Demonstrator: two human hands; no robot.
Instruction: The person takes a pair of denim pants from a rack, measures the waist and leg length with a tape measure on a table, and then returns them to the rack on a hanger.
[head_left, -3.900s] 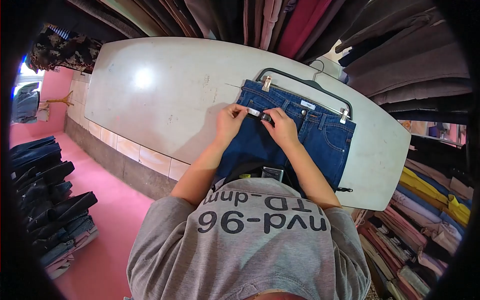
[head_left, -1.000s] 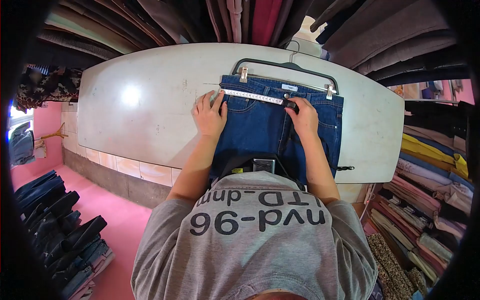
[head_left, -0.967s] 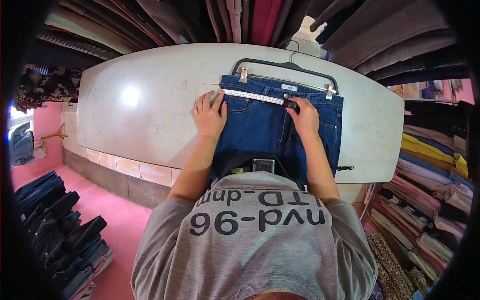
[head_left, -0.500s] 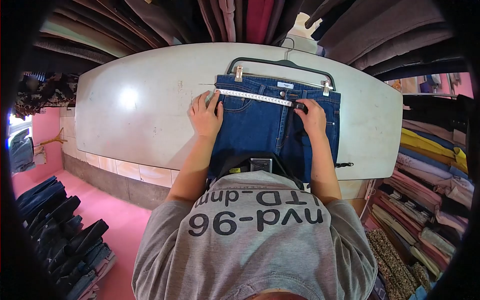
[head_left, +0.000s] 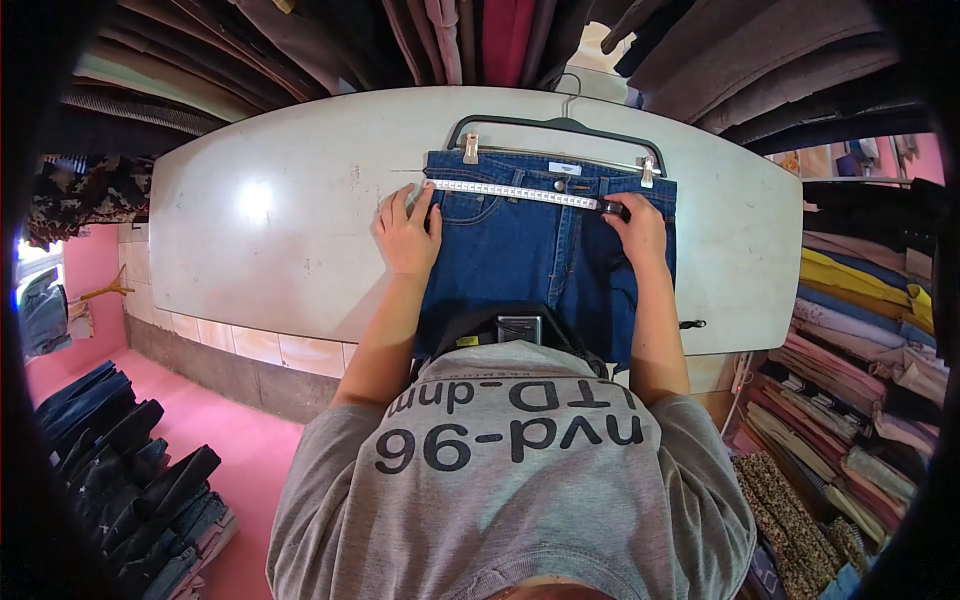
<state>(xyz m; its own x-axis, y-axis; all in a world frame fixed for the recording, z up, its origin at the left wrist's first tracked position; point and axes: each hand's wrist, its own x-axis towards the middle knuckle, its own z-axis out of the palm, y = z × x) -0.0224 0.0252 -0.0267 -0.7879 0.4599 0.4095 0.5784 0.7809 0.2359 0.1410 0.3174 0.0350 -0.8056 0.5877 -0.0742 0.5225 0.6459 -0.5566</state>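
A pair of dark blue jeans lies on the white table, clipped by the waistband to a black hanger. Across the top of the jeans runs a white tape measure, pulled out from its dark case. My left hand holds the tape's end at the left edge of the waistband, fingers partly bent. On the right side of the jeans, my right hand grips the tape's case. The lower legs of the jeans are hidden by my body.
The white table extends to both sides. Rows of hanging trousers line the far side. Folded clothes are stacked at the right, and dark jeans stand in a pile at lower left above the pink floor.
My right hand has moved slightly right with the tape's case, so a longer stretch of tape shows. My left hand stays at the waistband's left edge.
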